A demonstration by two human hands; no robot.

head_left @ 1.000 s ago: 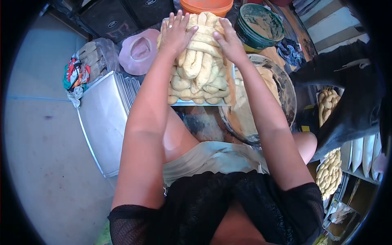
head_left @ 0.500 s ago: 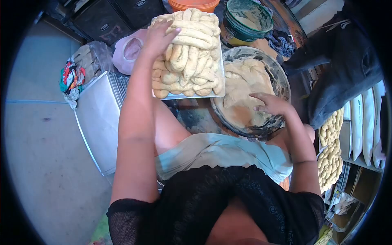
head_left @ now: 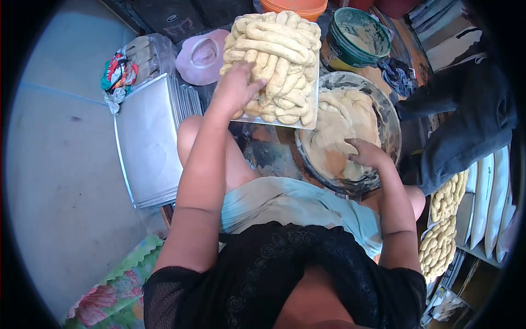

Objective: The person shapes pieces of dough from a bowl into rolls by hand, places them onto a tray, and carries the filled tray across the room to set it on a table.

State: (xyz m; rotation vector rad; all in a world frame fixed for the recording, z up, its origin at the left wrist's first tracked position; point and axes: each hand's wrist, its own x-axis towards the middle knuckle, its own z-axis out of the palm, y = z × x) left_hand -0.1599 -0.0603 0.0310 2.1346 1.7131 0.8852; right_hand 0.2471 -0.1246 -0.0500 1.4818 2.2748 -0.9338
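Loosely, the left hand rested, fingers spread, on the stacked dough beneath it; the right hand, fingers apart, met the tan mass below. Uneven left-side pressure seemed likeliest to cause slumping.

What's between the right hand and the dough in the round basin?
Nothing visible. The right hand is over the dough, inside the basin's rim; whether the fingertips touch it, I can't tell.

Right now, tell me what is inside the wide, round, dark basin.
A pale tan, dough-like mass, with the right hand over it. Whatever lies beneath the mass in the basin is hidden.
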